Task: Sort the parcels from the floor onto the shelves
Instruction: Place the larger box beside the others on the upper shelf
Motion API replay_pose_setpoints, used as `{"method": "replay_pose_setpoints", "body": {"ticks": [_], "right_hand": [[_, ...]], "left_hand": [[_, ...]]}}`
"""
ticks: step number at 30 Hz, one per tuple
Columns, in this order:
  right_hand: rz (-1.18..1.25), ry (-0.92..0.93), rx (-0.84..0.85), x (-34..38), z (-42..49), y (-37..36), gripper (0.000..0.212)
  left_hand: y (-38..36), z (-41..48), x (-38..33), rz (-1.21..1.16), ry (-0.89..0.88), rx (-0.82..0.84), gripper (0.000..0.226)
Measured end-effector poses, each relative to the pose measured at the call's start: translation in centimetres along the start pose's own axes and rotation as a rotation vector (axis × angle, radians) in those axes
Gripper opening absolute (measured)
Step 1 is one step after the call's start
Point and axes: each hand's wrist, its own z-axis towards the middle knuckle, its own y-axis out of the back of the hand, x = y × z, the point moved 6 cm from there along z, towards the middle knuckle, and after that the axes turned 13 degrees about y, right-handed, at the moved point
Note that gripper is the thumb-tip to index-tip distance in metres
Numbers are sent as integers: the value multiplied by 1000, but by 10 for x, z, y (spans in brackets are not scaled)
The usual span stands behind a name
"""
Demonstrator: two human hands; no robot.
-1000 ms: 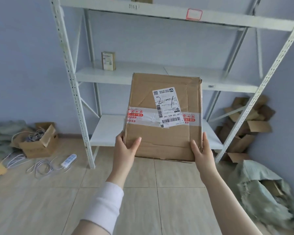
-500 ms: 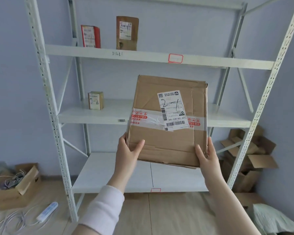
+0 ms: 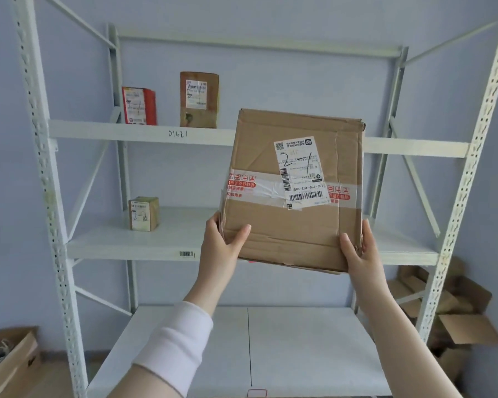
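Note:
A flat brown cardboard parcel [image 3: 293,225] with a white label marked "2-1" and a band of red-printed tape is held upright in front of the white metal shelving [image 3: 144,133]. My left hand [image 3: 220,248] grips its lower left corner. My right hand [image 3: 360,254] grips its lower right corner. The parcel covers part of the upper and middle shelf boards behind it.
On the upper shelf stand a red parcel [image 3: 139,106] and a brown parcel [image 3: 199,99]. A small box [image 3: 143,214] marked "2-2" sits on the middle shelf [image 3: 121,248]. An open carton with cables [image 3: 9,360] lies at floor left; empty cartons [image 3: 457,320] pile up at right.
The parcel has been lifted from in front of the lower shelves up to the upper-shelf level. My view tilted upward, bringing the upper shelf's parcels into sight. Both hands kept their grip.

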Motion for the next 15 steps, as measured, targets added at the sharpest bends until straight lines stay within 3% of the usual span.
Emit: {"method": "replay_pose_setpoints", "body": {"ticks": [15], "right_hand": [[-20,254,-46,1,206,-55,58]], "left_hand": [[-54,186,-82,-96,-219,-8,55]]}}
